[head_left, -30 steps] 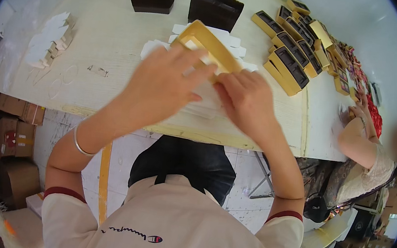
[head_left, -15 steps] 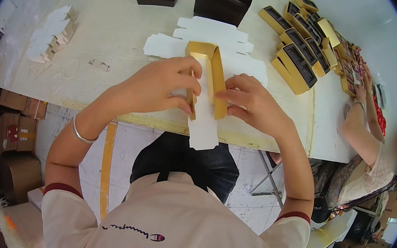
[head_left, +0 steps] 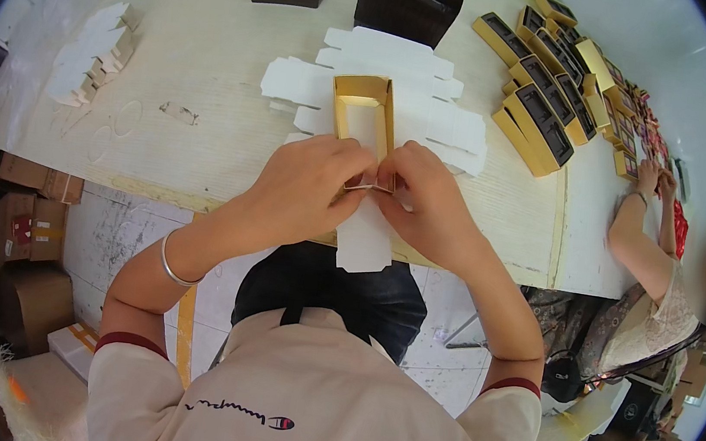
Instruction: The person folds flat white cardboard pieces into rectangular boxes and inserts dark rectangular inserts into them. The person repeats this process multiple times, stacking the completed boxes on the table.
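Observation:
A narrow gold cardboard box (head_left: 389, 118), part folded, stands in front of me with its far end and both long walls upright. At its near end my left hand (head_left: 323, 178) pinches the left corner, fingers closed. My right hand (head_left: 422, 195) grips the right corner the same way, and the fingertips of both hands almost meet on the near edge. A white flap (head_left: 365, 246) sticks out from the box toward me, past the table edge. Beneath and around the box lie flat white card blanks (head_left: 458, 137) with cut tabs.
Several gold boxes with dark inserts (head_left: 539, 120) are gathered at the right. Two dark brown boxes (head_left: 408, 5) stand at the back. Folded white card pieces (head_left: 97, 56) lie at the left. A co-worker's hands (head_left: 655, 178) handle small items at the far right.
Both hands have come together at the near end of the box, where they were on its side walls before. The side walls now meet at the near corners.

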Available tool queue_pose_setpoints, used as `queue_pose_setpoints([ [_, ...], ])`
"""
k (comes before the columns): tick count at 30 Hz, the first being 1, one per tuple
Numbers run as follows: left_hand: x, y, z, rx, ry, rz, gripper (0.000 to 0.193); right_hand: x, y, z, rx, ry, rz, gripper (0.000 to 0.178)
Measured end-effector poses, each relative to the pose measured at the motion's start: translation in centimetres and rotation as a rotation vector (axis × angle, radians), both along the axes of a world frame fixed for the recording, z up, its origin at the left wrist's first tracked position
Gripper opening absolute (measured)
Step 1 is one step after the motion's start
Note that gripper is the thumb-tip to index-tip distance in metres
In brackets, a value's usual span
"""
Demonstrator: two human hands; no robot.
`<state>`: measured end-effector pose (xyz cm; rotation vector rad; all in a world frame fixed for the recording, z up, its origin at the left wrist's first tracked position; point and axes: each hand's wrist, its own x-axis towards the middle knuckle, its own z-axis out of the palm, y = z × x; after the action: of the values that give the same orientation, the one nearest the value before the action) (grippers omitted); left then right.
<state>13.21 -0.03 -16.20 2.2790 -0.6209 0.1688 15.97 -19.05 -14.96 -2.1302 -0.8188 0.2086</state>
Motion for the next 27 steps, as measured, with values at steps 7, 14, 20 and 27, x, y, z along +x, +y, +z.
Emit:
queue_pose_setpoints([
  [7,0.4,0.7,0.4,-0.060,0.138,-0.049,0.010,-0.9,-2.9,0.1,-0.161,-0.462,0.200,0.055],
  [14,1.1,1.2,1.2,-0.083,0.359,-0.142,0.013,-0.8,-2.2,-2.7,0.097,-0.538,0.166,0.037],
  [20,1.1,1.9,0.0,-0.253,0.334,-0.170,0.032,-0.7,-0.3,-2.9,0.545,0.110,-0.053,0.021],
  [27,-0.2,0.4,-1.1,-0.367,0.012,0.018,0.021,-1.3,0.2,-2.4,0.006,-0.703,-0.091,0.018],
])
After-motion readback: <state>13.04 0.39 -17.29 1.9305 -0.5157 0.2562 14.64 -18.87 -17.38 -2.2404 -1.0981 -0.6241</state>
